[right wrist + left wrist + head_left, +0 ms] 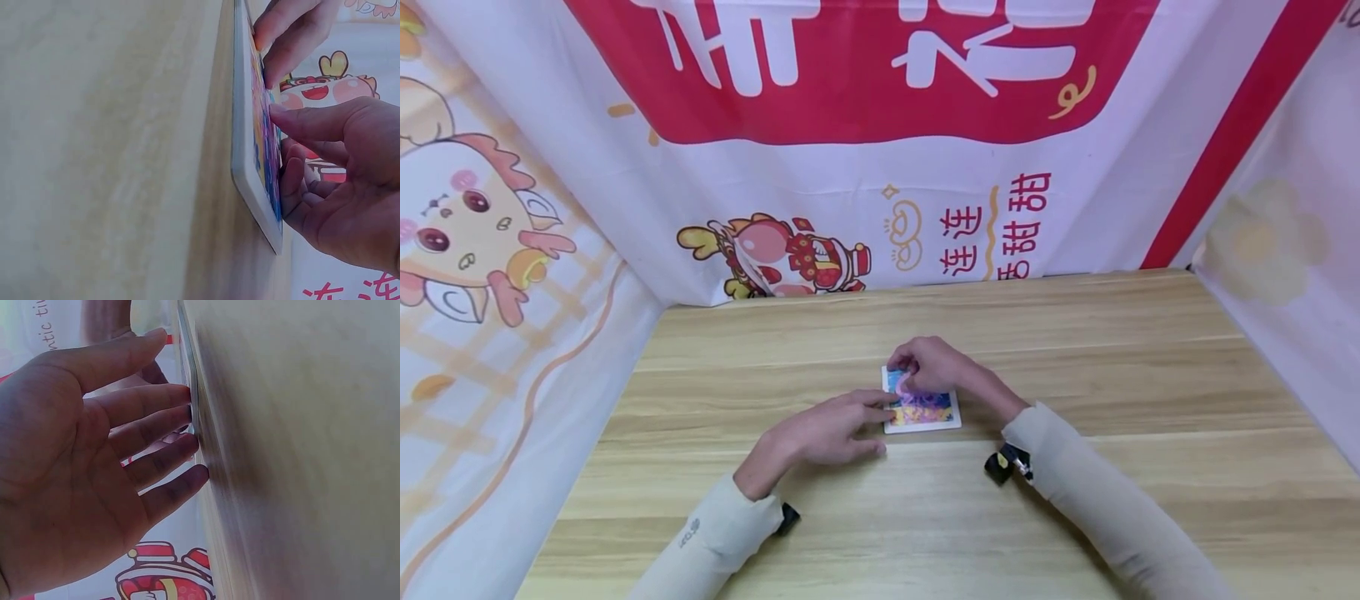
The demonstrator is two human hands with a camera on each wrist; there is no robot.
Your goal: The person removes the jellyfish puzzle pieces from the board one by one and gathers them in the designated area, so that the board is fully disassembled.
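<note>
A small square picture board (923, 414) with a white border and a blue, purple and yellow picture lies flat on the wooden table. My left hand (841, 427) reaches in from the left, its fingers fairly straight and some fingertips on the board's left edge. In the left wrist view the palm of the left hand (75, 444) shows, holding nothing. From the right, my right hand (936, 365) bends over the board's upper part. The right wrist view has its thumb (306, 122) touching the picture, other fingers curled close by. Whether they pinch anything is hidden. A pink curved shape (903, 384) shows beside them.
The wooden table (1075, 358) spreads around the board. A printed white and red cloth (865, 175) hangs along its back edge, with more cloth at the left and right. Dark wrist devices (1003, 463) sit under both light sleeves (1097, 492).
</note>
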